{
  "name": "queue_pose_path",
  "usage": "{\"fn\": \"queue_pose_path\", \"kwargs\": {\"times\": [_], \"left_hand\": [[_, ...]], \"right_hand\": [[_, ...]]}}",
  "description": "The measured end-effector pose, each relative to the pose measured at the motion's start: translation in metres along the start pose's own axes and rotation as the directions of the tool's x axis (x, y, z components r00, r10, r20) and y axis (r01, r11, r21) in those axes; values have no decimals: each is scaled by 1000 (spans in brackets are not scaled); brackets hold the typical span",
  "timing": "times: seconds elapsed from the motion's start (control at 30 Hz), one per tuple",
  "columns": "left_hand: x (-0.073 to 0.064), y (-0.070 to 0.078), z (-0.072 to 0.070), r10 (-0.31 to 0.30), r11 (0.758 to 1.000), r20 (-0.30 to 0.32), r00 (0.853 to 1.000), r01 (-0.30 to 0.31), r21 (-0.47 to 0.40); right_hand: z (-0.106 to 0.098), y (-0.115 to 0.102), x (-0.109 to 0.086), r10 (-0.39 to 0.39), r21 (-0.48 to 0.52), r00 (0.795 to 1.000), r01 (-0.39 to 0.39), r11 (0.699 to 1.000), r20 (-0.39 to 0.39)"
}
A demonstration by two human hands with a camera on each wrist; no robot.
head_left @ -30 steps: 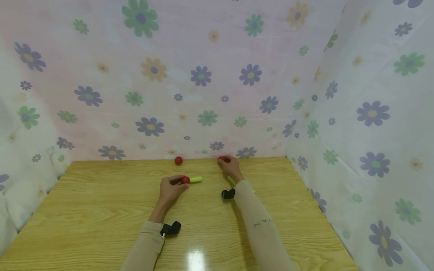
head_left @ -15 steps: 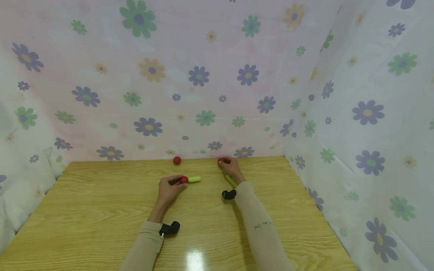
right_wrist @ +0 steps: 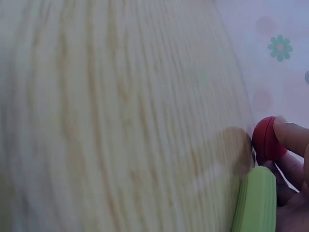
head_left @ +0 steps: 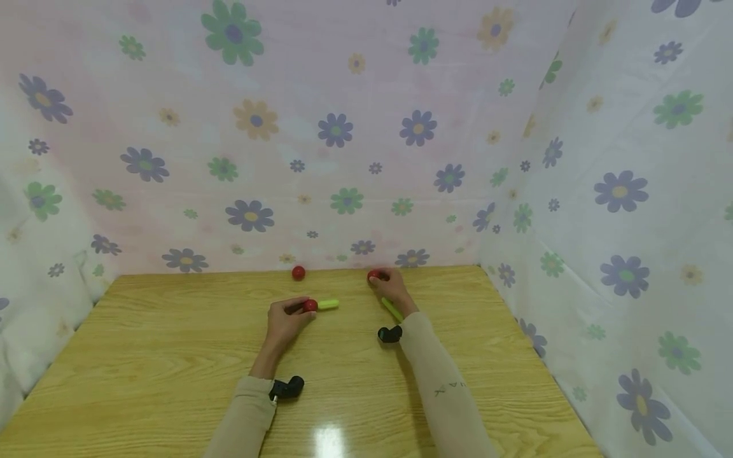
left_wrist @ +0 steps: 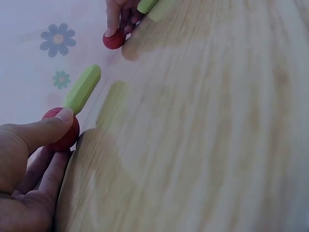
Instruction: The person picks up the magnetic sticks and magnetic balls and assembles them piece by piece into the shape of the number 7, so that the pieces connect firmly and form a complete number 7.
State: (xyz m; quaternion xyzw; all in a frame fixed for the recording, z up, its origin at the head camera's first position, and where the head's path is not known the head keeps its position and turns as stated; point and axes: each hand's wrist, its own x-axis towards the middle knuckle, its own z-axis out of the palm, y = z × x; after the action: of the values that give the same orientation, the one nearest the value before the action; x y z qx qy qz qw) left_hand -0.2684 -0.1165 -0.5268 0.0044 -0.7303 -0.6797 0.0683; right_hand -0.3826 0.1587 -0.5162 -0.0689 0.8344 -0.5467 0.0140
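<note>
My left hand (head_left: 288,320) pinches a red ball (head_left: 310,305) between thumb and fingers, low over the table left of centre. A light green ribbed stick (left_wrist: 83,90) extends from that ball to the right; whether the two are joined I cannot tell. Further back, my right hand (head_left: 392,287) grips another red ball (right_wrist: 268,138), marked with a dark line, close to the table's far edge. Beside that hand lies a second green stick (right_wrist: 257,200), partly hidden by the wrist in the head view.
A third red ball (head_left: 298,273) rests at the far edge of the wooden table (head_left: 172,356), left of the right hand. Flower-patterned cloth (head_left: 343,165) stands behind the table and along its sides. Black wrist cameras (head_left: 288,387) jut from both sleeves.
My right hand has drawn slightly back from the far edge with its red ball, toward me. The left hand and its ball stay in place. The head view has shifted a little.
</note>
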Motion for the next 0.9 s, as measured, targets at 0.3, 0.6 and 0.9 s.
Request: {"fn": "queue_pose_path", "kwargs": {"times": [0.3,0.6,0.9], "left_hand": [[2,-5,-1,1,1000,-7,1000,-1,10],[-12,23,-2,7,1000,38,999,-7,8],[-13,26,-1,40,999,28,999,-39,-6]], "right_hand": [[7,-8,-4,-76,-173,997,69,983,-34],[9,-3,-7,-231,-36,964,228,973,-132],[21,-23,-25,-176,30,961,186,982,-211]]}}
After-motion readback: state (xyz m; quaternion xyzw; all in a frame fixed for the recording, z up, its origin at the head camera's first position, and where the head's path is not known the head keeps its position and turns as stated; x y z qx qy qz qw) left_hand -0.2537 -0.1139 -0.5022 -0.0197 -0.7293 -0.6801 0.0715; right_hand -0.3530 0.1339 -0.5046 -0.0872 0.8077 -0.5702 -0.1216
